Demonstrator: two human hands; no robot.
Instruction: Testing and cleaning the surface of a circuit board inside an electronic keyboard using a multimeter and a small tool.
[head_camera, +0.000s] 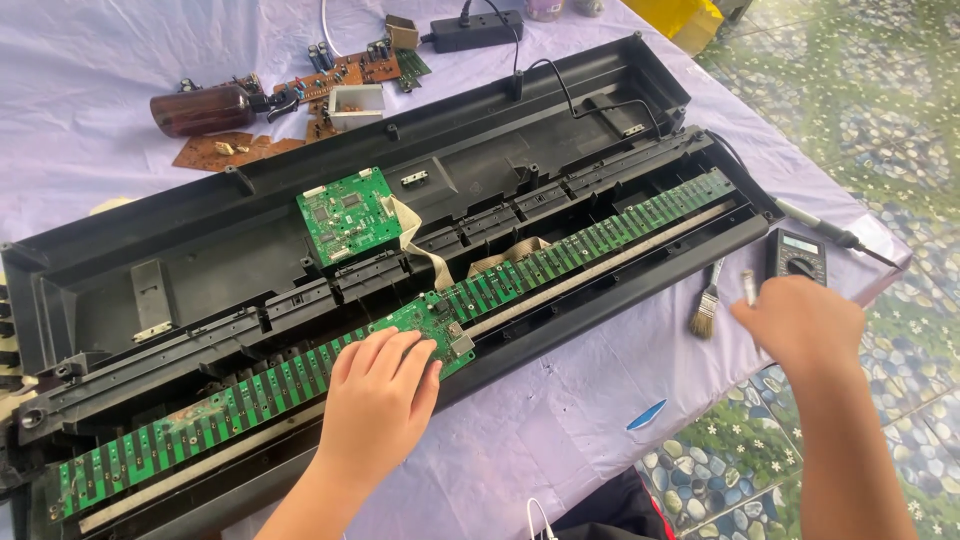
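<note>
Cloth-covered table (560, 420), keyboard casing (250, 240), brush (706, 312), multimeter (797, 257)

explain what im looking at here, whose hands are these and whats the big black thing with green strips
This is one picture from a camera worn on a person's head, looking down at their own two bare hands. The big black thing is an opened electronic keyboard case on a table covered with a pale purple cloth. The long green strip inside it is a circuit board. The left hand rests flat on that strip. The right hand is over the table edge and seems to hold a small slim tool; I cannot tell what kind. Near it lie a paintbrush, a multimeter and a soldering iron. Further back are a square green board, a brown bottle and loose brown boards.
</note>
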